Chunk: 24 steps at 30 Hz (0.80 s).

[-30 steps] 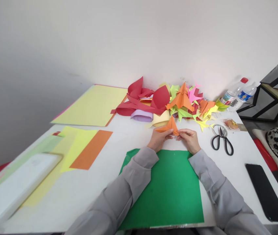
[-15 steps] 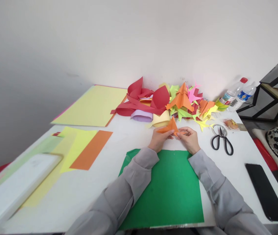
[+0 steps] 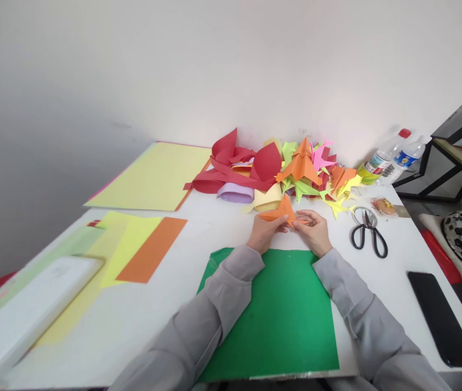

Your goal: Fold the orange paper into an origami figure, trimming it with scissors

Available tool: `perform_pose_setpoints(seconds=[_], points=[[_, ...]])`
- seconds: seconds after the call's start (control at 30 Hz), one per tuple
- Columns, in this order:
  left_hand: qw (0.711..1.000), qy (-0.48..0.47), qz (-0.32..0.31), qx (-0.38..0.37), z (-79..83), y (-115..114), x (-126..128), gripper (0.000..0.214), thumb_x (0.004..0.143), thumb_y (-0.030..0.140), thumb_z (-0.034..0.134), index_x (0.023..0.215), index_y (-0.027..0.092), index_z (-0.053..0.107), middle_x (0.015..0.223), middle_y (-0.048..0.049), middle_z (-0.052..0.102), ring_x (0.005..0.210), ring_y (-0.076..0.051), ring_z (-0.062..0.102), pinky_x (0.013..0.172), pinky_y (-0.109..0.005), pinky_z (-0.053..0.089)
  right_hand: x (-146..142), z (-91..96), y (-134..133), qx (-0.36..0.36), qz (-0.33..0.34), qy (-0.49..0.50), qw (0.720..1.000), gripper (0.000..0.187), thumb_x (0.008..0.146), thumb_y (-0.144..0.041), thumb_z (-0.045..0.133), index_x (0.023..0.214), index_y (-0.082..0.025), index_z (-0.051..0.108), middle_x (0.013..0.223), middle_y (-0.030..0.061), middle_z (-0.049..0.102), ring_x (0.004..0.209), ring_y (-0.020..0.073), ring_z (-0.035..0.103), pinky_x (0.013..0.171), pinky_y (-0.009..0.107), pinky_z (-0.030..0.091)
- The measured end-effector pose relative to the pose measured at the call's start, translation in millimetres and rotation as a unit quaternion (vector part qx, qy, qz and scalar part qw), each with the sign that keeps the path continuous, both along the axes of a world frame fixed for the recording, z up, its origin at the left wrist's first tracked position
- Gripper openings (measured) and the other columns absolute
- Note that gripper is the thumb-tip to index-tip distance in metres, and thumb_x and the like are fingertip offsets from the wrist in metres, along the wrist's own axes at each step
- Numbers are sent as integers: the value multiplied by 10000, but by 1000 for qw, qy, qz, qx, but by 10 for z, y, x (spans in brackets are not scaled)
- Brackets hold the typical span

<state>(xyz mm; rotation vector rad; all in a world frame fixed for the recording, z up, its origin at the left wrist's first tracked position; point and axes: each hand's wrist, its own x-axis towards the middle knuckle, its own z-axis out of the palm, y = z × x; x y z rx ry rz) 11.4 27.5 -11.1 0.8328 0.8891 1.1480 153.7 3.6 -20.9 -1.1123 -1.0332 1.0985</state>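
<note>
Between my two hands is a small folded orange paper plane (image 3: 284,208), its pointed nose facing the wall. My left hand (image 3: 264,232) pinches it from the left, thumb on top near the middle. On the other side, my right hand (image 3: 314,230) grips its right tail edge between thumb and fingers. Both hands are just beyond the far edge of a green sheet (image 3: 283,315) on the table. Beyond them lies a heap of folded paper, with a larger orange paper plane (image 3: 302,165) on top.
Red paper strips (image 3: 239,174) lie left of the heap. Black-handled scissors (image 3: 369,233), a black phone (image 3: 442,317) and two bottles (image 3: 402,157) are on the right. An orange strip (image 3: 152,250), yellow sheets (image 3: 149,176) and a long white object (image 3: 39,309) are on the left.
The paper plane has shifted very slightly left and tilted a little in my fingers. Both hands keep their hold, and the rest looks the same.
</note>
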Motion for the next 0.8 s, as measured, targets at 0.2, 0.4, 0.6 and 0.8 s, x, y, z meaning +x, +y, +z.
perform_pose_setpoints(seconds=[0.2,0.4,0.6,0.8], points=[[1000,23,-8,15,-11,-3,-1,284,544,314,796,703,98,704,647,-67,695,559,-157,628,512,-268,507,-9,17,5,1,-6,3,1000,362,537,-269,805,850,-176,649,664,-7,678,501,123,614,538,273,513],[999,22,-15,31,-50,-3,-12,280,531,287,809,739,124,717,702,-62,714,589,-155,634,554,-275,529,2,35,9,-11,12,41,999,333,578,-324,792,847,-177,662,660,-6,676,497,127,615,536,279,518],[1000,17,10,18,-36,-9,1,274,515,280,817,693,108,698,659,-55,697,552,-142,614,554,-284,524,16,-1,34,-52,26,111,992,297,643,-429,741,735,-159,659,675,30,694,462,136,621,456,254,497],[999,-9,36,13,-23,-4,7,257,515,246,810,676,103,671,606,-26,665,546,-128,597,549,-273,511,-21,25,4,-73,43,53,995,325,632,-435,753,635,-133,633,506,37,656,383,124,580,380,216,460]])
